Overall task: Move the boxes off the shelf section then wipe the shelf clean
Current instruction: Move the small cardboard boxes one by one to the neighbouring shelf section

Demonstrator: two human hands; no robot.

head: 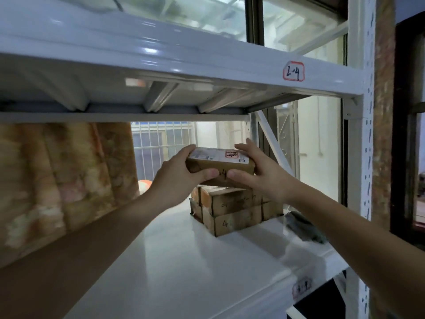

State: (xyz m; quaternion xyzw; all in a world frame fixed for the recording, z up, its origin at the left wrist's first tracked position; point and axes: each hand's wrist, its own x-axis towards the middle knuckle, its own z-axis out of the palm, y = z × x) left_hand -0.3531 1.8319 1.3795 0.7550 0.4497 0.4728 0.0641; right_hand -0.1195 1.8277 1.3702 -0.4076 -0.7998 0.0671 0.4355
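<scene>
On the far left a large brown carton (57, 180) stands on the white shelf (184, 261), blurred. Next along, the left hand (181, 173) grips the left end of the top box (220, 164), fingers curled over its upper edge and thumb pressed on the front face. The right hand (255, 171) holds the other end the same way, thumb on the front near the left thumb. The box is at the top of a stack of boxes (232, 210) near the back of the shelf; whether it is touching the stack or just clear of it, I cannot tell. To the right of the stack lies a grey cloth (303, 226).

This looks like the clearing step, early on, with wiping not yet begun. The next move calls for drawing the box level toward the body, under the upper shelf (207, 63), without nudging the stack below.
</scene>
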